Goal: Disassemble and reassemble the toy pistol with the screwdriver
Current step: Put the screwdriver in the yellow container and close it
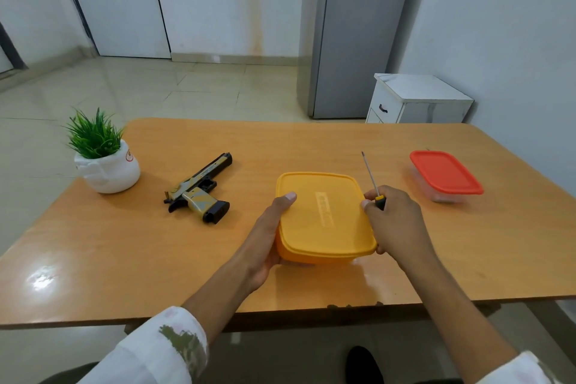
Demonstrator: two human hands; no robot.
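**Yellow box held between both hands, pistol set aside**

The yellow box (324, 215), with its lid on, is held at the near middle of the table (124, 259). Its left side is gripped by the left hand (268, 237), with the thumb laid over the lid's edge and the fingers hidden under the box. Its right edge is touched by the right hand (396, 221). The screwdriver (371, 176) is clasped in this hand's curled fingers by its black-and-yellow handle. The thin shaft is pointed up and toward the far side of the table.

The toy pistol (199, 188) is laid flat on the table to the left of the box, well apart from both hands. Its muzzle is turned far and right, and its grip is turned toward the near edge. The box is thus placed between the pistol and the hand with the tool.

Further left, near the table's far left corner, a potted plant (103, 156) is stood in a white pot. To the right, well apart from the right hand, a red-lidded container (445, 176) is seen, closed. Beyond the table at the far right, a white cabinet (417, 100) is set beside a grey refrigerator (349, 34).
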